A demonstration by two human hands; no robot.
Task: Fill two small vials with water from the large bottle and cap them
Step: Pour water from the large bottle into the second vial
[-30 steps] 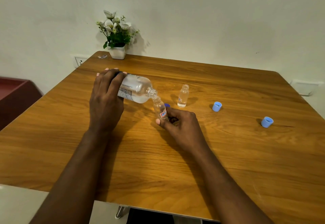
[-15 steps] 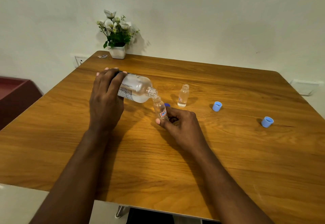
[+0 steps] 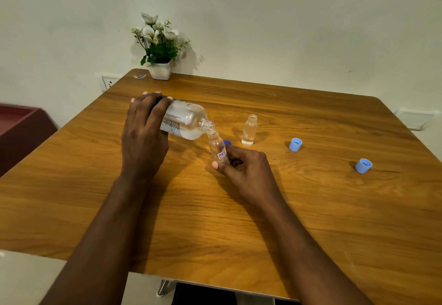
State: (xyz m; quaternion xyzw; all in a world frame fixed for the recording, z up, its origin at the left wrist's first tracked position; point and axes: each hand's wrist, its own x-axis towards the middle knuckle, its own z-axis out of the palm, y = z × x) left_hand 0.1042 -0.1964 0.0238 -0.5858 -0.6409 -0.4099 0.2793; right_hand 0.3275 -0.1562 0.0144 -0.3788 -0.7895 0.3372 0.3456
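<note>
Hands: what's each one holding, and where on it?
Left hand grips the large bottle around its base end, tipped toward the vial. Right hand pinches the tilted vial at its lower body.

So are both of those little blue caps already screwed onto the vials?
No, both light blue caps lie loose on the table, apart from the vials.

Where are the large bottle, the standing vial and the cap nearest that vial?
large bottle [image 3: 185, 119], head view, on its clear shoulder.
standing vial [image 3: 249, 130], head view, on its glass body.
nearest light blue cap [image 3: 295, 144], head view, on its side wall.
</note>
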